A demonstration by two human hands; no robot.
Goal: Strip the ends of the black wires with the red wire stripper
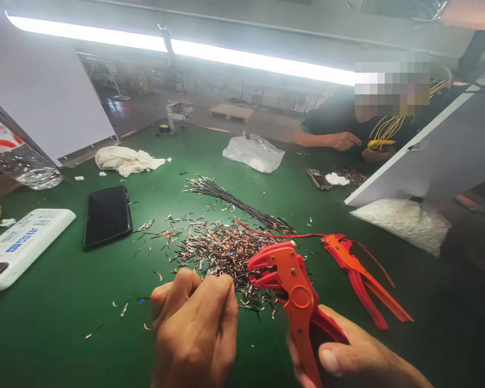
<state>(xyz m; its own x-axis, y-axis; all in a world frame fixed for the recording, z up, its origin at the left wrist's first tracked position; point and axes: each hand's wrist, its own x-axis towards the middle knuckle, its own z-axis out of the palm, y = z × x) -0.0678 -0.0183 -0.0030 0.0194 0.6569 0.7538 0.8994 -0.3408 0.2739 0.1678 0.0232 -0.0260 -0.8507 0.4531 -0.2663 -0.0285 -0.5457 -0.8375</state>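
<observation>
Left hand (196, 323): placed at the near edge of the clippings heap (218, 250); fingers curled, tips pressed together; whatever is pinched is hidden. Right hand (355, 345): placed to the near right of the clippings heap, wrapped around the handles of a wire stripper. Wire stripper (301, 296): red and orange, mouth parted, head held over the right edge of the clippings heap; judged light and rigid, best gripped low on both handles. Clippings heap: short offcuts, loose on the green table (117, 275); judged easily scattered. Second stripper (339, 250): laid to the right of the clippings heap; similar handling expected. Black wire bundle (242, 205): laid just beyond the clippings heap; judged light and springy, best gathered at mid-length. Plastic bag (253, 152): crumpled, well beyond the clippings heap; judged soft.
</observation>
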